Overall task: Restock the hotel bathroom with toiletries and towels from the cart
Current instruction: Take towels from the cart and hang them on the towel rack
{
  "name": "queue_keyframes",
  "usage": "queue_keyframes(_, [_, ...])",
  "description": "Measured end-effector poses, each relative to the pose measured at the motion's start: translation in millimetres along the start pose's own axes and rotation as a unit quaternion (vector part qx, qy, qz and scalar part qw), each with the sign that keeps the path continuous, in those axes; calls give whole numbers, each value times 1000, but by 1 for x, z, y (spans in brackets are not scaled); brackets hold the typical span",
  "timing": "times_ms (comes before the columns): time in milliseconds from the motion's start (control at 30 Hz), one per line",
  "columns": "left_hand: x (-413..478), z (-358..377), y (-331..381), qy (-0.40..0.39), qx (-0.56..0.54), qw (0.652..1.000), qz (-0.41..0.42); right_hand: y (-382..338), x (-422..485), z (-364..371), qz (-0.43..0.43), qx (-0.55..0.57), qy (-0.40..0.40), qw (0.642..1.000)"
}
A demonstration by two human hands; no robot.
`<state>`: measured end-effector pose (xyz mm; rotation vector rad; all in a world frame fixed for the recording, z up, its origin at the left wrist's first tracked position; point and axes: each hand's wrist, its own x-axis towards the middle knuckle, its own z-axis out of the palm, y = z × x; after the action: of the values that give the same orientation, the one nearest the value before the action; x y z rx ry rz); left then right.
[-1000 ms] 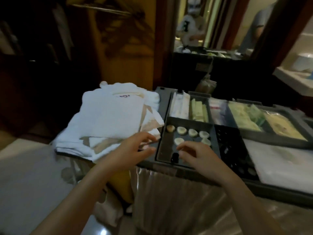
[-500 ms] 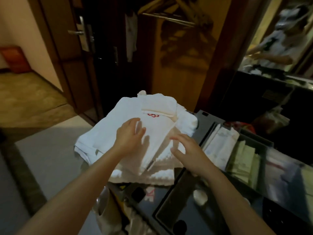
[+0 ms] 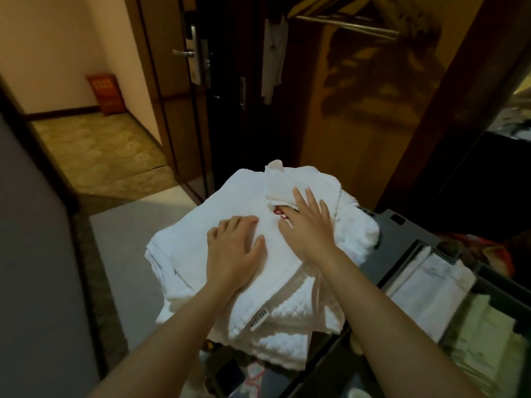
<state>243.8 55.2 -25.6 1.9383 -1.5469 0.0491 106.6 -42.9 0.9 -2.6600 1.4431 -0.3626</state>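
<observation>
Lying in a loose stack at the left end of the cart point(image 3: 398, 221), the white towels point(image 3: 201, 225) fill the middle of the view. The top one is folded flat, with a small label point(image 3: 258, 318) sewn to its near edge and red stitching point(image 3: 277, 210) showing near its far end. The left hand point(image 3: 232, 254) rests palm down on the top towel, fingers loosely spread, gripping nothing. The right hand point(image 3: 309, 228) lies flat just beside it, fingers extended and apart, its fingertips reaching the edge of a small folded cloth point(image 3: 275, 179) that sits on the far side of the stack; it holds nothing either. To the right, the cart carries compartments of white packets point(image 3: 431, 285) and pale green packets point(image 3: 485, 340). Beyond the stack stands a wooden door point(image 3: 169, 116) with a metal lever handle point(image 3: 182, 52), a white garment point(image 3: 273, 53) hanging near a hanger rail point(image 3: 344, 24), and a red sign point(image 3: 105, 94) on the corridor floor.
</observation>
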Motion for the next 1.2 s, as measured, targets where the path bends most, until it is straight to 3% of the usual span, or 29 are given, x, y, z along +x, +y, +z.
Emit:
queue_keyframes(133, [-1,0,0,9,-9,1000,0,7,13,7,72,89,34,993])
queue_keyframes(233, [-3,2,-1,13,-11,1000,7,28,19,5,164,213,6,963])
queue_keyframes(367, [-2,3,0,16,-9,1000,7,61,11,-2,309,343,-21,887])
queue_keyframes(500, [-3,3,0,16,-4,1000,13,70,3,-4,395,496,-7,774])
queue_keyframes(600, [-3,3,0,16,2,1000,17,61,-6,-6,407,604,22,685])
queue_keyframes(800, [-2,5,1,-2,15,1000,9,40,-22,-15,411,683,81,598])
queue_keyframes(900, [-4,5,1,-7,21,1000,14,27,-35,-30,395,736,74,544])
queue_keyframes(1033, [30,-13,3,-30,45,997,58,20,-37,-39,392,729,101,552])
queue_keyframes(1133, [87,-24,-7,-111,8,993,41,22,-32,-36,427,715,111,542])
queue_keyframes(1200, [114,-22,-17,-124,6,991,46,27,-26,-31,449,699,135,540])
